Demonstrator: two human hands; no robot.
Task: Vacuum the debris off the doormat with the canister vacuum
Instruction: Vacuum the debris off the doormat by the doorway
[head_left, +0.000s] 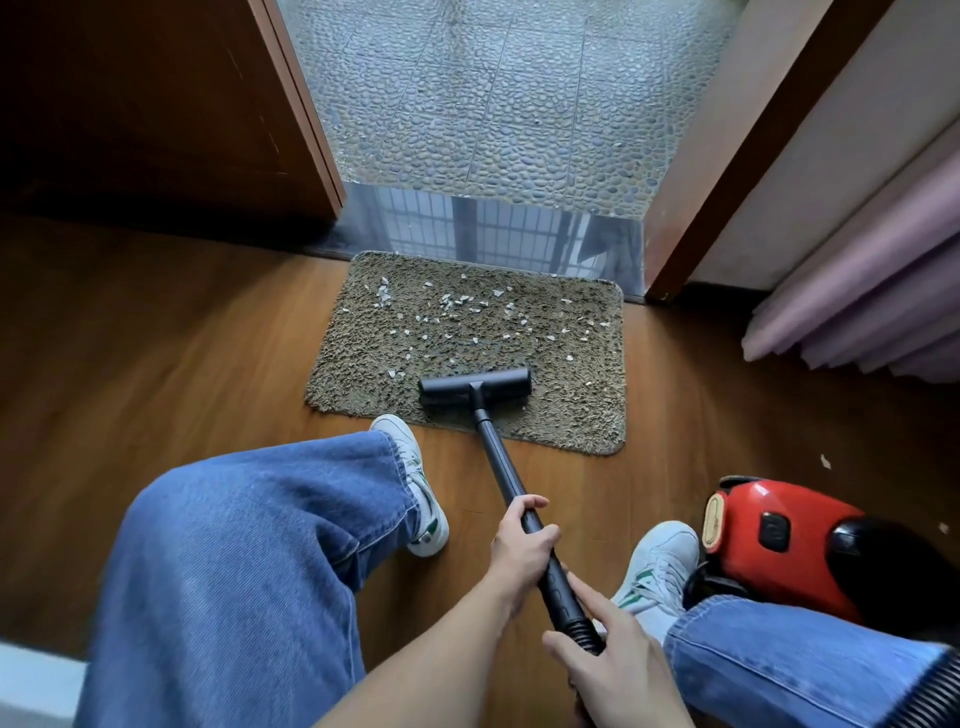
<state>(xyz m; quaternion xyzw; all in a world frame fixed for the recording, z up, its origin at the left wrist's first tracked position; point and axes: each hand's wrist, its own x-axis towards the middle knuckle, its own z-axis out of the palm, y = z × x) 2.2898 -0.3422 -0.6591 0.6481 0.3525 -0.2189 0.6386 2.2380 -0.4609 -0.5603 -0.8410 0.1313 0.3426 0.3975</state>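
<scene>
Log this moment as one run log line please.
stage: vacuuming | floor head on doormat near edge | debris ahead | left hand, right hand grip wand

Daylight's pouring in through the open doorway up top — the glossy threshold strip (498, 228) throws back a bright reflection. The door (156, 104) on the left sinks into deep shadow. Wide-angle bends the edges, and the bottom-left corner looks smeared — center's sharp.

A home entrance: doormat (467, 348) on wood floor (156, 338) at an open door (156, 104), curtain (872, 291) beside.
</scene>
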